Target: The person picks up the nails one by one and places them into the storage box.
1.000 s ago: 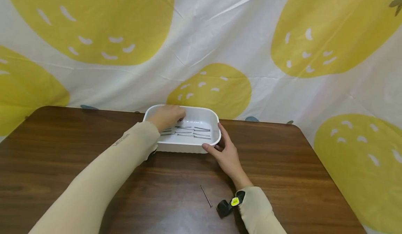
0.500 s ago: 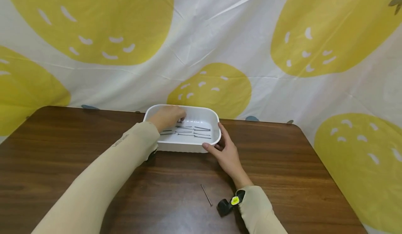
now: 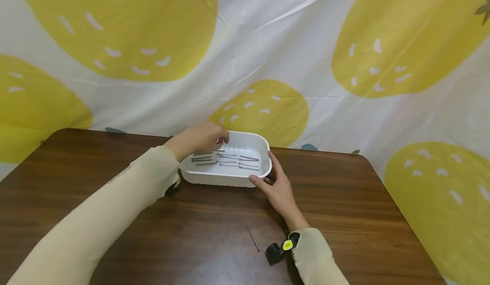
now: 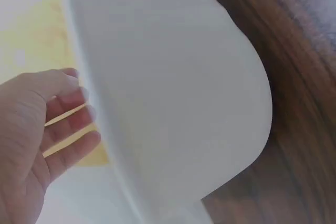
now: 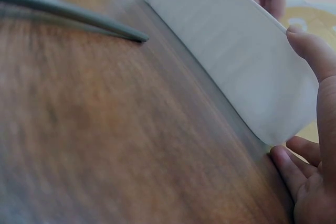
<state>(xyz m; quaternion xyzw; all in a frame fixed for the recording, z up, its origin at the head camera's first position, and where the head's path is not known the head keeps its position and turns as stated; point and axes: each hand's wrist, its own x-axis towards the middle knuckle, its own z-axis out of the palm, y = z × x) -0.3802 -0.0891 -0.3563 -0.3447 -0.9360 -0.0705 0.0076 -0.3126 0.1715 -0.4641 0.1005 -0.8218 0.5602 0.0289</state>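
A white plastic tray (image 3: 218, 180) stands near the far edge of the table, with several steel nails (image 3: 249, 159) lying in rows on its floor. My right hand (image 3: 280, 193) holds the tray's near right corner, thumb at the rim and fingers against the side. Over the tray's left part hovers my left hand (image 3: 200, 139), its fingers loosely bent. The left wrist view shows no object in that hand (image 4: 26, 129), just beyond the tray wall (image 4: 173, 87). One loose nail (image 3: 253, 238) lies on the table in front of the tray.
The brown wooden table (image 3: 191, 234) ends just behind the tray, where a white cloth with yellow fruit shapes (image 3: 264, 110) hangs. A black wrist camera (image 3: 274, 253) on the right arm sits close to the loose nail.
My left hand has risen from the tray's floor and drawn back slightly left, uncovering more nails on that side. My right hand and the loose nail stay put.
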